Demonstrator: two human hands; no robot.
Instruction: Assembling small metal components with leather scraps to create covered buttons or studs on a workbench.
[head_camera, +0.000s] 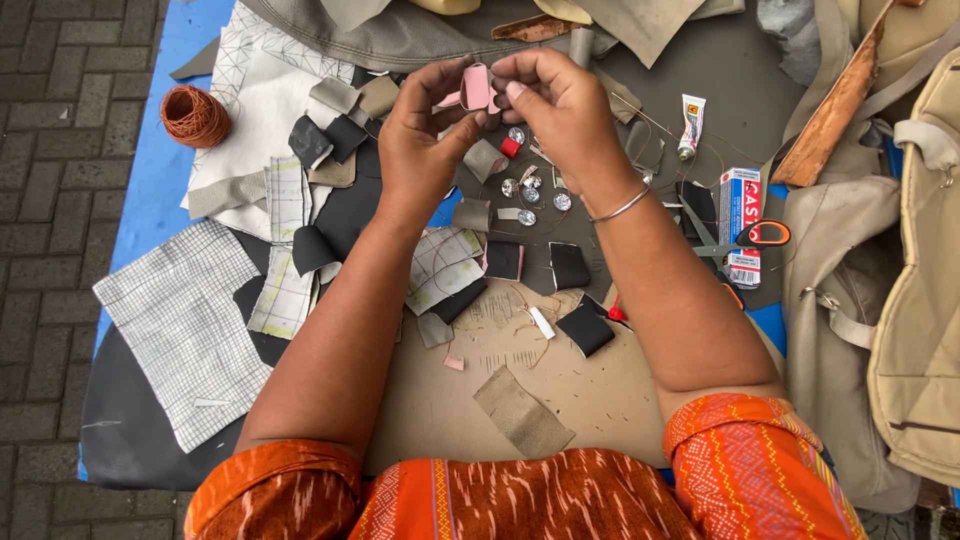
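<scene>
**Pink piece held between two hands**

Pink and small, the folded piece (476, 88) sits up at the far side of the work mat, right between the two hands. The left hand (425, 140) pinches its left edge with thumb and finger closed on it. The right hand (560, 105) pinches the right edge the same way, fingers shut tight on the piece. The piece stands tall, its long side running up and down. Both hands touch it, so neither is nearer.

Just below the hands lie some shiny round buttons (530, 190) and a little red bit (510, 147). Black squares (570, 265) and grey scraps lie nearer. A ball of orange thread (195, 116) rests far to the left. Scissors with orange handles (765, 235) and a small tube of glue (690, 125) lie to the right, next to tan bags (900, 300).
</scene>
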